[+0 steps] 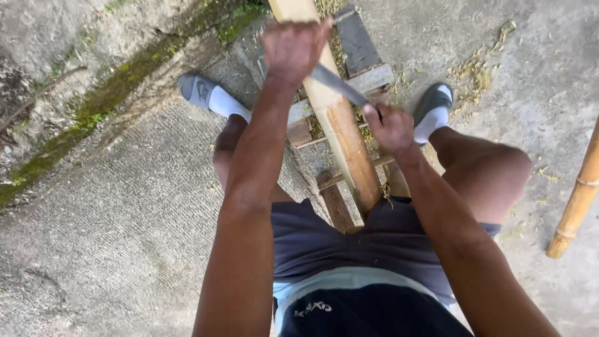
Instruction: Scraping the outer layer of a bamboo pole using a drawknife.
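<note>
Setting: outdoors, daylight, on a rough grey concrete floor (pixel 112 237). Along the floor's upper left edge runs a raised concrete kerb with a strip of green moss (pixel 93 103) in the seam, and a thin dry twig (pixel 37 93) lies on the ledge beyond it. Pale dry shavings (pixel 477 72) are scattered over the floor toward its upper right corner. At the right edge a round yellow-brown bamboo pole (pixel 577 200) leans in, its cut end on the floor.

Person seated, legs apart, in dark blue shorts (pixel 349 274) with a light band, white socks and grey slide sandals. Left foot (pixel 206 93) sits near the kerb; right foot (pixel 433 106) lies near the shavings.

Between the feet stands a low weathered frame of grey wooden slats (pixel 368 78), resting on the floor. On it lies a long split length of tan bamboo (pixel 343 137), running from between the thighs up past the top edge of view.

Left hand (pixel 293 47): closed in a fist at the far end of a long flat grey metal blade (pixel 337 84), directly over the bamboo. What exactly the fingers clamp is hidden by the back of the hand.

Right hand (pixel 390 128): closed tight around the near end of the blade, just beside the bamboo's right edge.

The blade lies slantwise across the bamboo's top face; whether it touches the surface cannot be told.
</note>
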